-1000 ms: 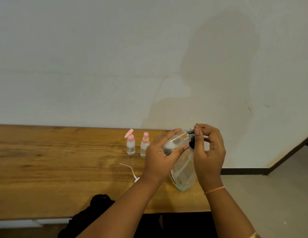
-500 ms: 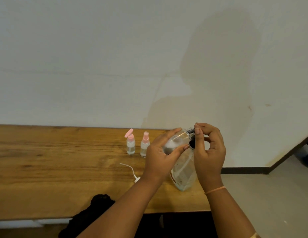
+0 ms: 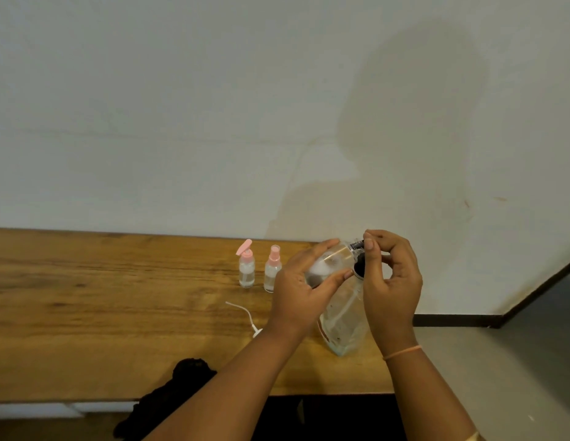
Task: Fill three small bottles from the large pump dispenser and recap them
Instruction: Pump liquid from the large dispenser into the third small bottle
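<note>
A large clear dispenser bottle (image 3: 342, 323) stands near the table's right end, its black mouth (image 3: 360, 268) uncovered. Its white pump tube (image 3: 242, 310) lies on the wood to the left, the pump head hidden behind my left forearm. My left hand (image 3: 304, 288) grips a small clear bottle (image 3: 333, 259), tipped sideways with its neck just above that mouth. My right hand (image 3: 388, 281) pinches the small bottle's threaded neck (image 3: 356, 245) between thumb and forefinger. Two other small bottles stand further left: one with an open pink flip cap (image 3: 246, 268), one with a pink spray cap (image 3: 272, 271).
The wooden table (image 3: 102, 297) runs along a white wall and ends just right of the large bottle, with grey floor (image 3: 500, 377) beyond. A black cloth (image 3: 178, 389) hangs over the table's front edge beside my left arm.
Almost nothing: both hands stay locked on the tipped small bottle over the large bottle's mouth, shifting only slightly.
</note>
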